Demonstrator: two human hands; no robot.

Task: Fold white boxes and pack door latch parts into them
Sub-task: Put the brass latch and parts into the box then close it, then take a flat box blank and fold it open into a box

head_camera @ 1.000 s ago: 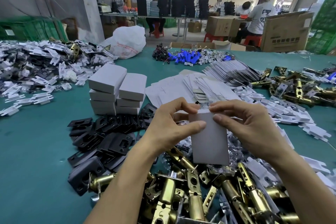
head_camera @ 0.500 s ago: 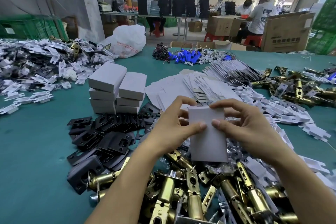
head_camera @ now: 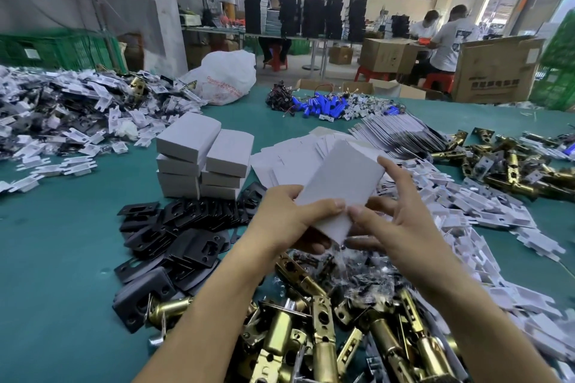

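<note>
Both hands hold one white box (head_camera: 339, 186) in the air above the near middle of the teal table (head_camera: 62, 258). The left hand (head_camera: 286, 218) grips its near end, thumb on the top face and fingers curled underneath, while the right hand (head_camera: 404, 221) pinches the same end from the right, with its thumb on the box and one finger reaching up along the box's right edge. The box is tilted, its far end pointing up and to the right; its near end seems open, though that is hard to tell. Below it lies a heap of brass latches (head_camera: 311, 336) mixed with small clear bags (head_camera: 357, 267). To the left of the hands sits a spread of black plates (head_camera: 174, 227), and just beyond them a stack of folded boxes (head_camera: 202, 158) in two columns. Flat box blanks (head_camera: 292, 152) are fanned out behind the held box, and white plastic parts (head_camera: 466, 202) trail down the right side. Further right lies another pile of brass latch bodies (head_camera: 513, 165). At the far edge are blue cylinders (head_camera: 323, 106) and a white bag (head_camera: 227, 74) — at the far left, a wide heap of white and dark pieces (head_camera: 62, 115).
</note>
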